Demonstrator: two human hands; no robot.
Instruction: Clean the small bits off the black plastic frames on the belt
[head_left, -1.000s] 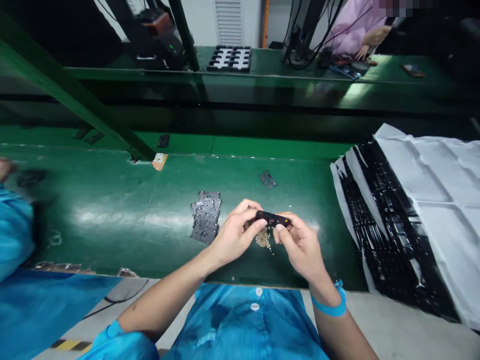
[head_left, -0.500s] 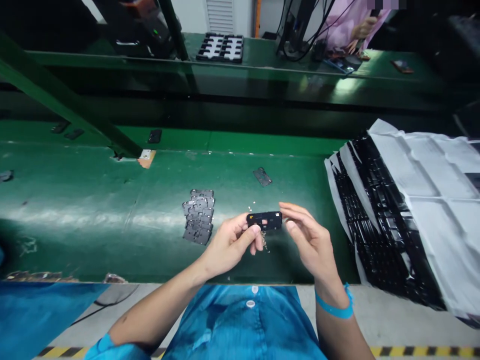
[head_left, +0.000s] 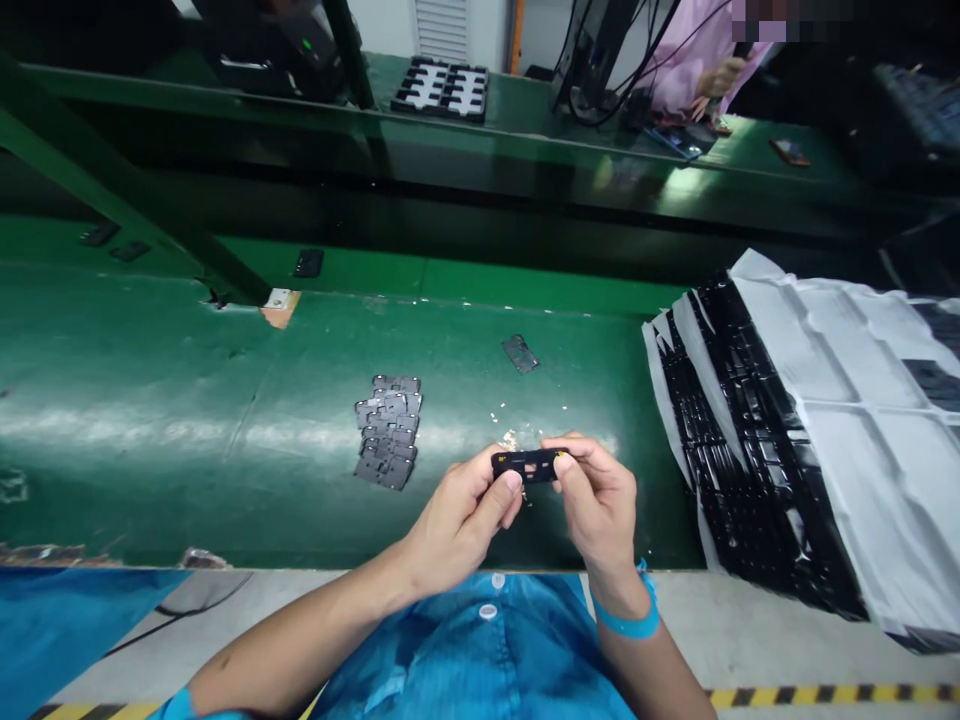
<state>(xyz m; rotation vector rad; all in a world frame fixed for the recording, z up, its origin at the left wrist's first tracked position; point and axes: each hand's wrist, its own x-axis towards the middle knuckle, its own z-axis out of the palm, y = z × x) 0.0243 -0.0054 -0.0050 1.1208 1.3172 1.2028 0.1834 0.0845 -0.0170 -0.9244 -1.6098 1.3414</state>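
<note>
A small black plastic part (head_left: 531, 467) with a cut-out and yellow marks at its ends is held level between both hands. My left hand (head_left: 469, 515) pinches its left end, thumb on top. At the right end, my right hand (head_left: 596, 500) grips it between thumb and fingers. Tiny pale pieces (head_left: 509, 440) lie scattered on the green bench (head_left: 300, 400) just behind and under the part. Left of my hands is an overlapping stack of flat dark parts (head_left: 388, 435). One more dark part (head_left: 520, 353) lies beyond my hands.
Black trays with white sheets (head_left: 840, 420) are piled at the right. A green post (head_left: 150, 220) stands at the left, with a few dark parts (head_left: 308, 263) near it. Across, a person in pink (head_left: 675, 70) works near a black-and-white tray (head_left: 441, 90).
My right hand has closed on the right end of the black part, which it was beside before. More of the pale pieces now show behind the part. The view has shifted slightly.
</note>
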